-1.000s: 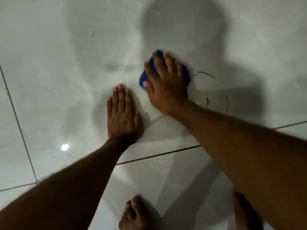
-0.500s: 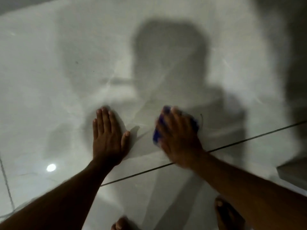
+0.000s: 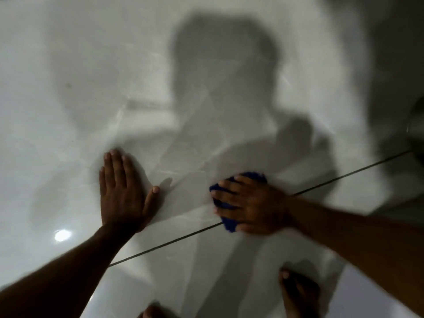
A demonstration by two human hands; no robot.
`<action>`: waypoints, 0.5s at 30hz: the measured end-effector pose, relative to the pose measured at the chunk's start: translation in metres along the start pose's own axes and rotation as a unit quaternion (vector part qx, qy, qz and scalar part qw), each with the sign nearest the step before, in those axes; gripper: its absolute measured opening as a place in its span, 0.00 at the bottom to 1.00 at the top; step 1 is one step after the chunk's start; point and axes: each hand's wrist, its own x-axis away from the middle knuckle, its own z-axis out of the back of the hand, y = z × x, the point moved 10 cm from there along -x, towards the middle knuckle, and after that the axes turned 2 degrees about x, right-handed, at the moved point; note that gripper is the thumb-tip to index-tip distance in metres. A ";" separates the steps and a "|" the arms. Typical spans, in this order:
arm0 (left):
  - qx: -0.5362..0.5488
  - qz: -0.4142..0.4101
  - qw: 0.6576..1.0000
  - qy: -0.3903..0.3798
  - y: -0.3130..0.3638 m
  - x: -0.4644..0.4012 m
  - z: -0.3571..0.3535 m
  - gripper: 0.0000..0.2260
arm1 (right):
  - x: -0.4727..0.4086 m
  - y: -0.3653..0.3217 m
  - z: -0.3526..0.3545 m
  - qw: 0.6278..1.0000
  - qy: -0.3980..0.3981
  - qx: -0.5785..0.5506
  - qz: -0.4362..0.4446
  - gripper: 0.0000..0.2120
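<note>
On the pale glossy tiled floor (image 3: pixel 91 92) my left hand (image 3: pixel 124 193) lies flat, fingers straight and together, thumb out to the right. To its right my right hand (image 3: pixel 254 205) holds a wadded blue cloth (image 3: pixel 229 222) down on the floor. Its fingers are spread and bent over the wad. Blue shows beyond the fingertips and under the palm, the rest is hidden by the hand. The cloth sits just above a dark grout line (image 3: pixel 344 177) that runs diagonally across the floor.
My bare feet show at the bottom edge, the right foot (image 3: pixel 298 292) and the toes of the left foot (image 3: pixel 153 312). My shadow covers the middle of the floor. A lamp's reflection (image 3: pixel 62 235) glints at left. A dark blurred object (image 3: pixel 416 125) stands at the right edge.
My right hand has dragged the blue cloth back towards me and to the right, down to the grout line. The view has shifted forward. My left hand has stayed flat on the floor.
</note>
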 end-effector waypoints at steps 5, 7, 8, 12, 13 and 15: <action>-0.006 -0.011 1.000 0.002 -0.001 0.000 -0.004 0.42 | 0.014 0.131 0.021 0.873 0.099 0.046 -0.475 0.27; 0.004 -0.007 1.000 0.001 0.000 -0.001 0.000 0.41 | 0.045 0.081 0.018 0.678 0.151 0.024 -0.719 0.27; 0.014 -0.001 1.000 0.005 0.002 -0.002 0.002 0.41 | 0.039 0.043 0.013 0.629 0.155 0.002 -0.761 0.27; 0.123 -0.024 0.992 0.014 -0.011 -0.007 0.020 0.33 | -0.068 -0.018 0.007 0.780 0.129 -0.083 -0.606 0.29; 0.129 -0.050 0.990 0.012 -0.019 -0.008 0.025 0.31 | -0.091 -0.004 0.014 0.841 0.130 -0.081 -0.519 0.28; 0.089 -0.065 0.994 0.006 -0.048 -0.004 0.031 0.29 | -0.123 0.041 0.028 0.909 0.140 -0.047 -0.389 0.27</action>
